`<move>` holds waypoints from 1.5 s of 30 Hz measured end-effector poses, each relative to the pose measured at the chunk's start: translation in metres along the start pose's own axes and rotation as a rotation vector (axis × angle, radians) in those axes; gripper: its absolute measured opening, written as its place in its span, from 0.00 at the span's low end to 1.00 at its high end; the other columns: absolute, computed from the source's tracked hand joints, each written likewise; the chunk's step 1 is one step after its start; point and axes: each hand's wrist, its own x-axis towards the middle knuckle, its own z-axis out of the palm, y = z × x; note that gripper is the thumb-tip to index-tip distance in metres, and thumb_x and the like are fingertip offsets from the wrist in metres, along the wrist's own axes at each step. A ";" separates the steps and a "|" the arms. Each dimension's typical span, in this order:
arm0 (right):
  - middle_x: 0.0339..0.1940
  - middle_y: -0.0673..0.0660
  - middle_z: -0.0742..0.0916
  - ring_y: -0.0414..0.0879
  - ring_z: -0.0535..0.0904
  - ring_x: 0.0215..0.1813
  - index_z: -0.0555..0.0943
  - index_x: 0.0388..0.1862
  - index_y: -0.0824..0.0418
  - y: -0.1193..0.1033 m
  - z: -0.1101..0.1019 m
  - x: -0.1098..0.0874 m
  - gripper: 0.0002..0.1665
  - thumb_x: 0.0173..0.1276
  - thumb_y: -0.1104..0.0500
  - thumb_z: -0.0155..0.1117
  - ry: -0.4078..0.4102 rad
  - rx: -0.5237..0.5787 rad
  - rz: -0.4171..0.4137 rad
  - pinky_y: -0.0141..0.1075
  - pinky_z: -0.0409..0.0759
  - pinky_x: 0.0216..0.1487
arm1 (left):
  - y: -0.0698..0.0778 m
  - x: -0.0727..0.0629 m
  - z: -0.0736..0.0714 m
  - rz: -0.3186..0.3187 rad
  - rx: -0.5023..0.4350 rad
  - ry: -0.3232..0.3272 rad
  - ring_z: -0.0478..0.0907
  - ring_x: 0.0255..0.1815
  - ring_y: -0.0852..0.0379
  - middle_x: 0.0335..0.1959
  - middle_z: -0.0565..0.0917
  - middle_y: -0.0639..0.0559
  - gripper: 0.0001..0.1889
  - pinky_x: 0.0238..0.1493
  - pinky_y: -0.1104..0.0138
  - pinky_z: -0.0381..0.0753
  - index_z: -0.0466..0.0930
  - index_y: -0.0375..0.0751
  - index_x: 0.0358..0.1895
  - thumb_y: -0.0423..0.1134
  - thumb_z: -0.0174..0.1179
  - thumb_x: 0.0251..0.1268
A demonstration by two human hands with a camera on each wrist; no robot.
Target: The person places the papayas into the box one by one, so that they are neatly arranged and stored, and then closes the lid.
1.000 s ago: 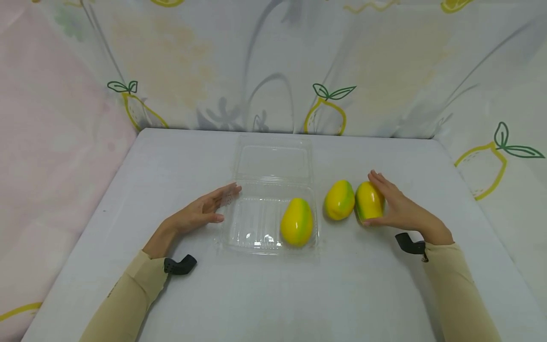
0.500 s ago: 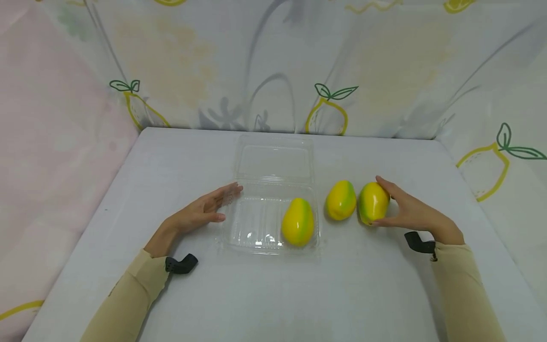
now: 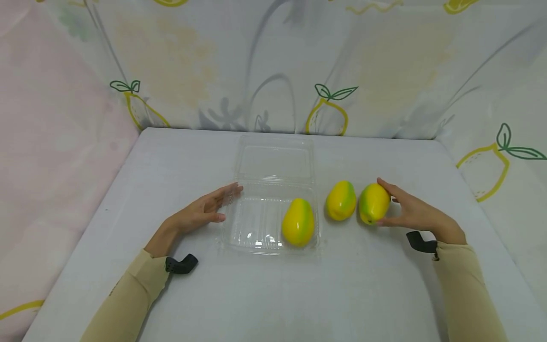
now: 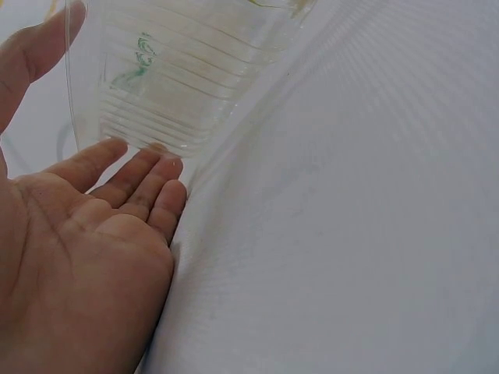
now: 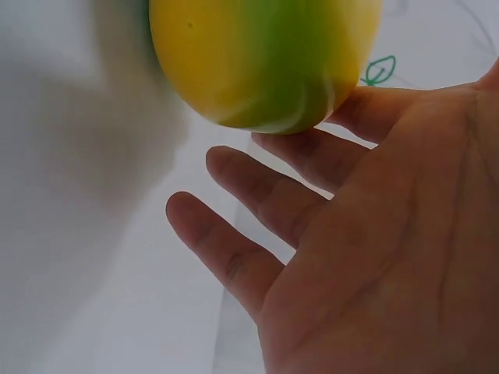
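Observation:
In the head view, a clear plastic clamshell box [image 3: 252, 221] lies with its lid [image 3: 274, 161] folded back, away from me. One yellow-green mango [image 3: 298, 222] sits in the right part of its base. My left hand [image 3: 201, 211] is at the box's left edge; the left wrist view shows its fingers [image 4: 160, 175] extended by the ribbed plastic wall, thumb apart. Right of the box stands a second mango [image 3: 340, 200]. Beside it, my right hand [image 3: 416, 211] holds a third mango [image 3: 374, 204] between thumb and forefinger. The other fingers [image 5: 265, 195] spread out behind it.
All of this rests on a white tabletop [image 3: 273, 299]. Behind it hangs a pale cloth [image 3: 273, 61] printed with lemons, and pinkish cloth [image 3: 55, 142] covers the left side. A black wrist mount [image 3: 181, 264] sticks out by the left sleeve.
My right hand has drawn its mango a little to the right and turned it, so a gap now parts it from the middle mango. The left hand and box look unmoved.

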 end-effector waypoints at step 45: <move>0.75 0.55 0.69 0.27 0.67 0.61 0.54 0.80 0.49 -0.028 0.001 -0.001 0.64 0.49 0.58 0.82 0.191 0.012 -0.215 0.15 0.56 0.61 | 0.002 0.001 0.001 -0.001 -0.038 -0.002 0.45 0.81 0.59 0.80 0.45 0.40 0.42 0.73 0.77 0.54 0.40 0.35 0.79 0.23 0.53 0.66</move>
